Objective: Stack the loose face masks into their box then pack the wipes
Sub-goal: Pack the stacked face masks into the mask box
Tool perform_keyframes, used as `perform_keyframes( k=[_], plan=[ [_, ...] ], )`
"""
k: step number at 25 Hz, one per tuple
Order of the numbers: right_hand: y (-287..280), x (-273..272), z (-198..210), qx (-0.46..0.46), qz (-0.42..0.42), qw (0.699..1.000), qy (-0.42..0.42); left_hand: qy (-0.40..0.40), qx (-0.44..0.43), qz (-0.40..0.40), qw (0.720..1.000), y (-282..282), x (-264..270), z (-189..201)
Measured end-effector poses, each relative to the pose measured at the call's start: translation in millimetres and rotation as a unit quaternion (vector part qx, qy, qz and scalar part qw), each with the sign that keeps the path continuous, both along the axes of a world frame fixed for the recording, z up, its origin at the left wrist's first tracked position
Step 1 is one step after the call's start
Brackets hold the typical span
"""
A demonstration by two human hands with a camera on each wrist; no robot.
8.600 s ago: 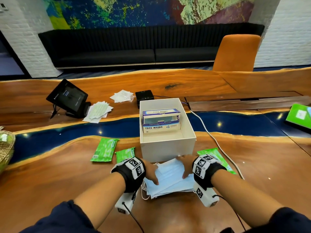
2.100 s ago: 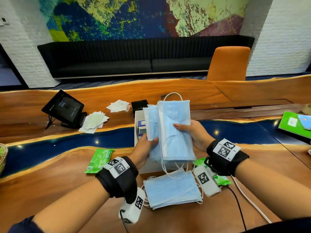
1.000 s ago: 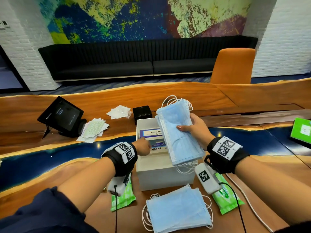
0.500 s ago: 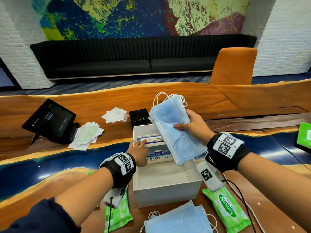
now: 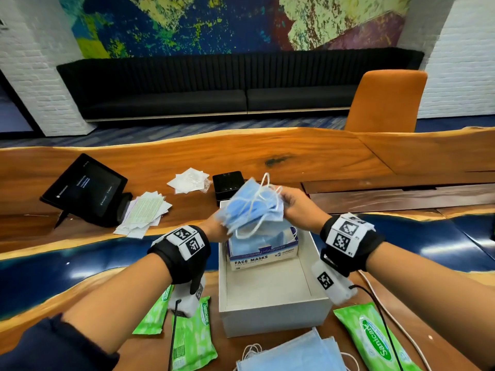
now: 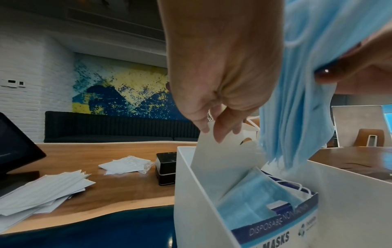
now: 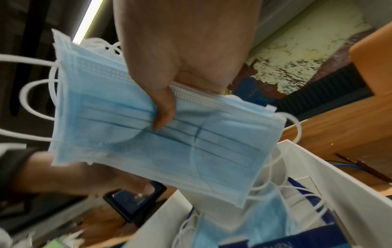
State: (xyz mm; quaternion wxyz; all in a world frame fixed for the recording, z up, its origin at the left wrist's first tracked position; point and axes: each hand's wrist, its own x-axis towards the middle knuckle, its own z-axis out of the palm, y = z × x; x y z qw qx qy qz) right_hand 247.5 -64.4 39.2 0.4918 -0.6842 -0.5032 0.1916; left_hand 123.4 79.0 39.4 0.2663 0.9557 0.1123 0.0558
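My right hand (image 5: 293, 203) grips a stack of blue face masks (image 5: 251, 207) by one long edge, thumb across the front (image 7: 163, 115). The stack hangs tilted just above the open face mask box (image 5: 263, 257), which stands at the far end of a white carton (image 5: 273, 319). With my left hand (image 5: 217, 228) I pinch the mask box's white lid flap (image 6: 220, 161) and hold it up. Blue masks (image 6: 254, 196) lie inside the mask box. More loose masks (image 5: 294, 354) lie on the table before the carton. Green wipes packs lie on its left (image 5: 192, 336) and right (image 5: 375, 341).
A tablet on a stand (image 5: 85, 188) and loose papers (image 5: 144, 212) sit at the back left. A small black box (image 5: 229, 183) and clear packets (image 5: 188, 180) lie behind the carton. A white cable (image 5: 388, 311) runs along the right. An orange chair (image 5: 385, 100) stands beyond the table.
My right hand has brought the mask stack down and flatter over the mask box. My left hand has lifted the box's flap, and masks show inside.
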Motion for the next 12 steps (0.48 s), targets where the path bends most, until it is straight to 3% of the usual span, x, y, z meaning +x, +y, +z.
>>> perform_keyframes(
  k=[3,6,8,10,12],
  plan=[
    [12.0,9.5,-15.7,-0.086,0.004,0.992,-0.095,0.063,0.001,-0.049,0.997,10.2,-4.2,-8.9],
    [24.7,19.1,-21.7,-0.194,0.011,0.964,-0.181,0.041,-0.066,-0.03,0.997,23.7,-2.9,-18.7],
    [29.9,20.3,-18.8,-0.238,0.011,0.947,-0.214,0.034,-0.057,-0.033,0.997,28.5,0.1,-21.4],
    [34.4,15.3,-14.9,-0.289,0.022,0.918,-0.271,0.054,-0.036,-0.026,0.998,32.1,2.6,-24.1],
    [40.2,8.3,-17.4,-0.347,0.041,0.868,-0.354,0.075,-0.015,-0.025,0.997,32.3,4.8,-23.0]
  ],
)
